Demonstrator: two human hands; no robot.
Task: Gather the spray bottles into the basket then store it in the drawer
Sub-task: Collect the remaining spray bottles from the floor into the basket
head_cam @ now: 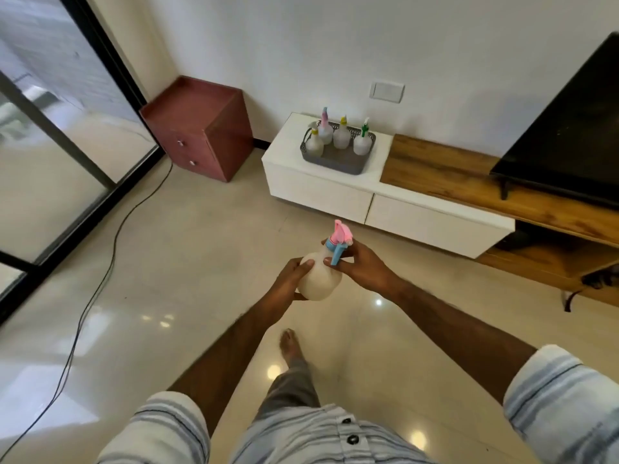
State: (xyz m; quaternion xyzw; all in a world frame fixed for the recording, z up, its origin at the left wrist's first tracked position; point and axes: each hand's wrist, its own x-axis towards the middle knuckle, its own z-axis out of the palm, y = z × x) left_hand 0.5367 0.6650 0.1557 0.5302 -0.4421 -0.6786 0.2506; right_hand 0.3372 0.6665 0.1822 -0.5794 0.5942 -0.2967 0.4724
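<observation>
Carrying a translucent white spray bottle with pink-and-blue trigger point(321, 269), both hands curled round it — left hand point(289, 279) on the body, right hand point(360, 266) at the neck. 4 bottles already stand in the grey plastic basket point(335, 159) on the white desk point(291, 142) — drawer storage remains.

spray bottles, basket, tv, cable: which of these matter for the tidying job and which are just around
Job: spray bottle held in left hand and right hand; grey basket with four bottles; white drawer.
Just around: TV, red cabinet, floor cable, wall switch.
</observation>
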